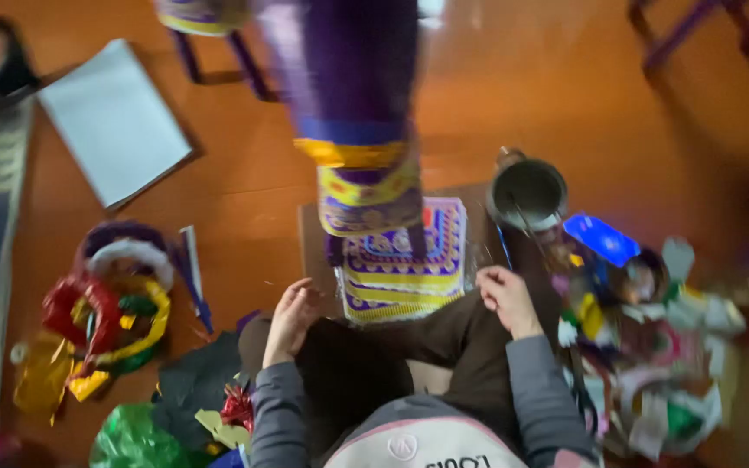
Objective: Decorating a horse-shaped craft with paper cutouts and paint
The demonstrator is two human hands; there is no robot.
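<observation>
Purple-and-yellow patterned panel (402, 260) lies flat on a brown board (314, 247) on the orange floor (244, 191), straight ahead of my knees at 12 o'clock. Roughly rectangular; long axis looks to run toward and away from me, though blur makes that rough. A tall purple paper lantern-like piece (353, 95) with a yellow band rises over its far edge and hides part of it.

The panel sits between my hands, up at 1 o'clock from my left hand (292, 314) and at 10 o'clock from my right hand (504, 297). The right one looks slightly nearer, just beside the panel's near right corner; the left is near the lower left corner but apart from it.

Left hand: fingers loosely curled, resting on my knee. A thin strand or wire may be pinched at the fingertips; too blurred, cannot tell. Right hand: fingers curled in, half closed, also on my leg. Cannot tell whether it holds anything.

Outward: metal tin (528, 192) at 1 o'clock of the panel, touching the board's far right. Heap of coloured paper scraps (652, 347) at 3 o'clock. Coloured foil rings (119, 299) at 9 o'clock, pale sheet (114, 121) at 10 o'clock.
</observation>
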